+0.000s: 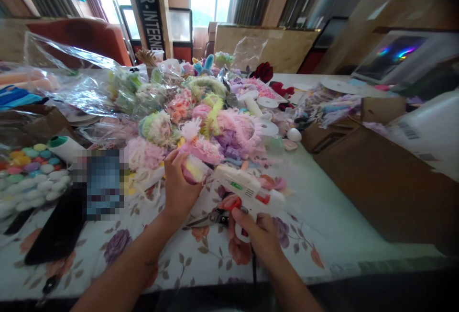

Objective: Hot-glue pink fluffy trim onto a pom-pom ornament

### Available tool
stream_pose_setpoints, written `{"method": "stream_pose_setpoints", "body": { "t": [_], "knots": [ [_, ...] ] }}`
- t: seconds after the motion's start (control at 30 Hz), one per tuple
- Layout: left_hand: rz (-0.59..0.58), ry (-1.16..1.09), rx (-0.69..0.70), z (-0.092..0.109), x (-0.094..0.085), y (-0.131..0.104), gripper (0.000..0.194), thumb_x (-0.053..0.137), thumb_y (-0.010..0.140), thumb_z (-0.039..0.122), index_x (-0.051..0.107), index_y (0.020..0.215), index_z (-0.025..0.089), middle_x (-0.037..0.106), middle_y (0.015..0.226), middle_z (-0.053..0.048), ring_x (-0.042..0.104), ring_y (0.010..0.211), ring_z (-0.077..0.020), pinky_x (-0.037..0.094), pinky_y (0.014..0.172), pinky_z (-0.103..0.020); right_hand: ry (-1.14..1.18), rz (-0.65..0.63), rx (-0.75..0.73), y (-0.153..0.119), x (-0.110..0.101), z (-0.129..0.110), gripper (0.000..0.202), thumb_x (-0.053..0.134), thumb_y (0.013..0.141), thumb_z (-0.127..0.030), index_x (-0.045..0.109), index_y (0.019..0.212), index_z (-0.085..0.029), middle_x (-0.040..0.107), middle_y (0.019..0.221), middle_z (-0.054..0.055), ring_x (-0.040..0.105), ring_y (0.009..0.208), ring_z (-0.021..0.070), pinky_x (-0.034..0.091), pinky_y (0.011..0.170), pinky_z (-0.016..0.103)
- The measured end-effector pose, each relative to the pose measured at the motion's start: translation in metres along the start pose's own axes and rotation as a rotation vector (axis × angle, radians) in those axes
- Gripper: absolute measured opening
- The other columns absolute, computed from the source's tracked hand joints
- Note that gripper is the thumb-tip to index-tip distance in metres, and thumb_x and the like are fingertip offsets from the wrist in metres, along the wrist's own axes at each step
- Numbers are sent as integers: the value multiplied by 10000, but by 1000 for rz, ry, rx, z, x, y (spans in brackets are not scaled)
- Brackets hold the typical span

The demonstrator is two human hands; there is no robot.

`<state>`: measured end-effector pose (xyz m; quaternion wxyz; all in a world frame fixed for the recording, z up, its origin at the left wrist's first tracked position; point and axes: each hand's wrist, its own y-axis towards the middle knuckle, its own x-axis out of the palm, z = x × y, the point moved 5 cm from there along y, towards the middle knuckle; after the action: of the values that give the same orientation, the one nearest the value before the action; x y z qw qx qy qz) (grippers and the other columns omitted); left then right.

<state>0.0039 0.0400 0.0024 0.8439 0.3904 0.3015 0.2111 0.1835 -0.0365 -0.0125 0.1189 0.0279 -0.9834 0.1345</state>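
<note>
My right hand (263, 235) is wrapped round the handle of a white hot glue gun (238, 183) with a red-orange trigger. Its nozzle points left, close to a small rounded pink and pale-yellow piece (193, 169) with a clear-looking edge. My left hand (179, 192) grips that piece; its exact kind I cannot make out. Whether nozzle and piece touch is unclear. Beneath the glue gun, a pair of scissors or pruners (210, 218) lies on the flowered tablecloth (172, 259), partly hidden by my right hand. A dark cord hangs down below the glue gun.
Pastel yarn and trims (236, 130) pile up beyond my hands. At left are a black phone-like slab (57, 228), a blurred-out item (103, 185) and bagged pompoms (36, 183). A cardboard box (373, 173) stands at right. Dark red roses (263, 72) lie at the back.
</note>
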Motion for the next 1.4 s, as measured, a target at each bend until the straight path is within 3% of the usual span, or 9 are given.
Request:
{"method": "stream_pose_setpoints", "body": {
  "t": [0.23, 0.4, 0.63, 1.0, 1.4],
  "knots": [
    [-15, 59, 37, 4, -1, -1, 692, 812, 717, 293, 444, 1302, 256, 474, 1338, -125, 503, 1289, -310, 447, 1073, -513, -4, 60, 35, 2, -1, 3, 447, 763, 749, -620, 715, 838, -185, 585, 475, -39, 469, 291, 117, 430, 285, 241],
    [-25, 49, 64, 8, -1, -2, 675, 814, 727, 299, 449, 1294, 264, 476, 1343, -126, 510, 1282, -311, 448, 1074, -515, -39, 54, 61, 1, -2, 6, 451, 736, 778, -619, 639, 630, -205, 524, 399, -35, 507, 301, 134, 400, 283, 230],
    [-25, 48, 91, 7, -1, -3, 682, 820, 734, 355, 451, 1298, 258, 474, 1343, -131, 512, 1273, -318, 460, 1060, -507, -48, 70, 59, 6, -5, 16, 406, 713, 802, -623, 688, 784, -218, 490, 379, -57, 492, 291, 144, 370, 261, 239],
    [-25, 77, 98, 8, -1, -2, 701, 824, 717, 310, 442, 1304, 269, 474, 1342, -127, 510, 1267, -319, 465, 1044, -504, -53, 99, 19, 1, -3, 10, 399, 700, 821, -598, 647, 758, -208, 568, 485, -37, 468, 303, 105, 411, 286, 230],
    [-6, 84, 115, 7, 0, -4, 671, 829, 706, 309, 481, 1277, 265, 497, 1333, -126, 528, 1247, -317, 477, 1024, -492, -83, 101, 46, 3, -2, 10, 382, 703, 816, -564, 617, 724, -203, 542, 459, -53, 453, 295, 94, 404, 299, 219]
  ]
}}
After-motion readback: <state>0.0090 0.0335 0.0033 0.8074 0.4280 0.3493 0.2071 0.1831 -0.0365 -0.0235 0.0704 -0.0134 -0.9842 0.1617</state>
